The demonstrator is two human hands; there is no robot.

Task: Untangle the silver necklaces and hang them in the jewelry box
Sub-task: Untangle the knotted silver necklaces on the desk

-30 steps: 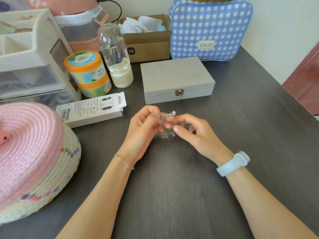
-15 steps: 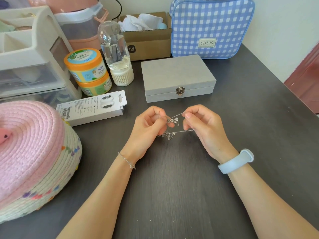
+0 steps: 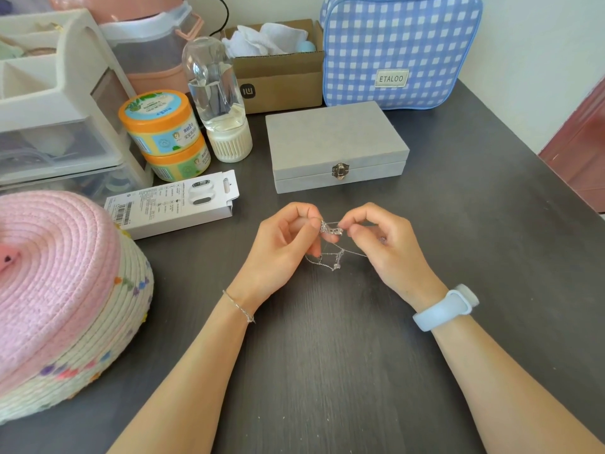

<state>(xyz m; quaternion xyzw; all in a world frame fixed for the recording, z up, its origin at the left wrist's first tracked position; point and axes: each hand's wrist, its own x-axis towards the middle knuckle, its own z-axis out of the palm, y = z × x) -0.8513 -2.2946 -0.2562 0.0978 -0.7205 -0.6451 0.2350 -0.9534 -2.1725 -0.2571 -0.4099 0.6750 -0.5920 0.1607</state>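
A dark wood-grain table (image 3: 327, 371) carries a closed grey jewelry box (image 3: 334, 142) at its middle, with a blue checked bag (image 3: 399, 50) and an open cardboard box (image 3: 281, 83) behind it. On the left stand a clear bottle (image 3: 219, 99), two stacked orange-lidded tubs (image 3: 163, 132), a white drawer organiser (image 3: 55, 103), a flat white carton (image 3: 173, 204) and a pink-topped woven basket (image 3: 59, 290).

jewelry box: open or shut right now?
Shut. The grey jewelry box has its lid flat on the base and the metal clasp down across the seam at its front.
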